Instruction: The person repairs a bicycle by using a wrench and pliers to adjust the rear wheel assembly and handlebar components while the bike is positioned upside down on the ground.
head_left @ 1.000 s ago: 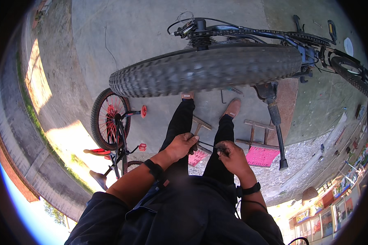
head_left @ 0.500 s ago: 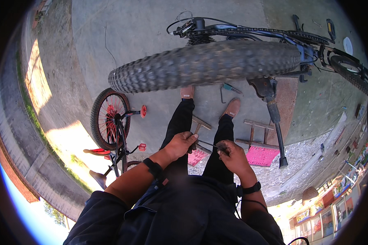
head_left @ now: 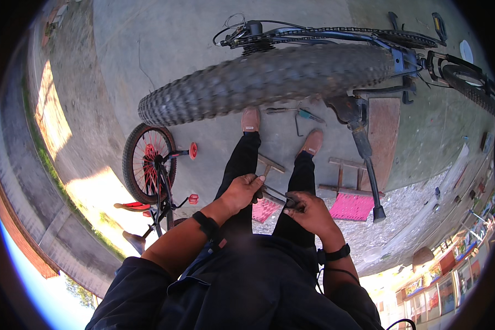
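Observation:
In front of my body, my left hand (head_left: 241,191) pinches one end of a thin dark strand (head_left: 276,192), like a cable or rod. My right hand (head_left: 309,213) is closed on the other end, its fingers dark with grime. Between them the strand looks doubled; its exact kind is too small to tell. Beyond my hands stretches the knobbly rear tire (head_left: 269,77) of a bicycle, with its chain (head_left: 335,30) on the far side. A black kickstand (head_left: 372,176) reaches toward me at the right.
A small bicycle with a red-spoked wheel (head_left: 148,163) lies at the left. Stools with pink woven seats (head_left: 352,207) are near my legs. By my shoes rest a hex key (head_left: 297,124) and a teal-handled tool (head_left: 312,115). At the right is a brown board (head_left: 384,132).
My right hand has shifted slightly left and turned, and the strand, single before, now looks doubled. The bicycle appears a little higher and farther left in view. My left hand has barely moved.

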